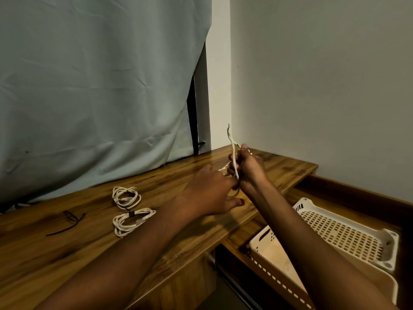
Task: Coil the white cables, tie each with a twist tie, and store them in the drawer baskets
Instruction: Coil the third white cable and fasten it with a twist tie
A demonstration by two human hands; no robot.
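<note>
My right hand [249,167] grips a white cable [233,151] above the wooden table [67,253], with the cable's loose end sticking up past my fingers. My left hand [212,193] reaches in from the left and its fingertips touch the same cable just below my right hand. Two coiled white cables lie on the table to the left: one coil [126,196] farther back, the other coil [131,221] nearer, each bound by a dark twist tie. A loose dark twist tie [69,221] lies further left.
An open drawer at the lower right holds two cream plastic baskets, a perforated one [348,233] farther back and a solid-bottomed one [277,256] nearer. A pale curtain [100,86] hangs behind the table. A plain wall [324,86] stands on the right.
</note>
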